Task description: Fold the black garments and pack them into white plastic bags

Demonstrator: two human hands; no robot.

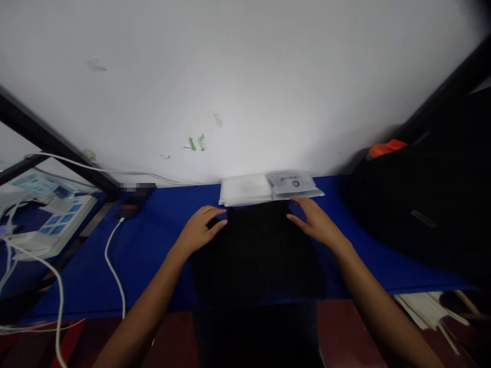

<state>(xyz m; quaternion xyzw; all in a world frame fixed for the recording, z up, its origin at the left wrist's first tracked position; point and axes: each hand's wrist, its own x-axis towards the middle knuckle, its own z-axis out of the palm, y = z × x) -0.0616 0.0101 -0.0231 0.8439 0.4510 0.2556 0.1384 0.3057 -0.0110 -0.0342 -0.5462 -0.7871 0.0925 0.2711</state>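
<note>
Two hands reach in over the black cloth (261, 250), which lies on the blue counter (161, 255) straight in front of us. Our left hand (199, 227) is at the cloth's far left corner, thumb and fingers spread apart; our right hand (318, 222) is at the far right corner with its thumb and forefinger parted too. We see nothing pinched in either, and we cannot tell how firmly the fingertips press on the fabric, if at all.

Just past the cloth's far edge, against the white wall (249, 87), sit a white packet (245, 189) and a printed pouch (295, 183). They are so near our fingers that a careless push away from us could shove them along or ruck the cloth up against them. Their plastic looks slick, so we would expect them to slide easily.

The cloth's near end comes close to the counter's front edge, where black on black hides whether it hangs over. If we drew it toward us without watching that side, it might slip off into our lap. Uneven pressure from the two hands could also skew it or leave creases that are hard to spot on so dark a fabric.

Off to the left, a white cable (111, 260) runs from a dark device (132, 202) over the front edge; our left forearm could snag it if we swung wide.
</note>
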